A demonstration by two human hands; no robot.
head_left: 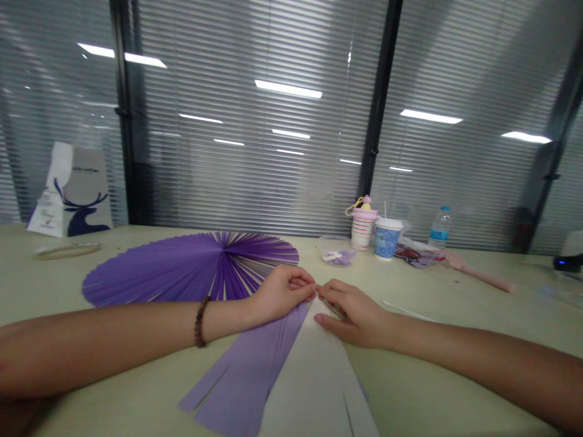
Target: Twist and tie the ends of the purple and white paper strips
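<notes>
My left hand (283, 291), a beaded bracelet at its wrist, pinches the narrow top end of a fan of flat strips. Lilac strips (255, 370) spread out below it to the left, with off-white strips (319, 376) overlapping them on the right. From the other side, my right hand (353, 312) meets the same narrow end with its fingertips, while its thumb lies on the edge of the off-white strips. Whatever joins the strips at the tip is hidden by my fingers. Behind my left hand lies a large round fan (155, 270) of purple strips.
A lidded tub (337, 255) with small lilac pieces, a pink-striped cup (363, 230), a blue paper cup (387, 240) and a water bottle (439, 230) stand behind. A pink hand-shaped stick (483, 276) lies right. At far left are a deer-print bag (86, 194) and a tape roll (68, 250).
</notes>
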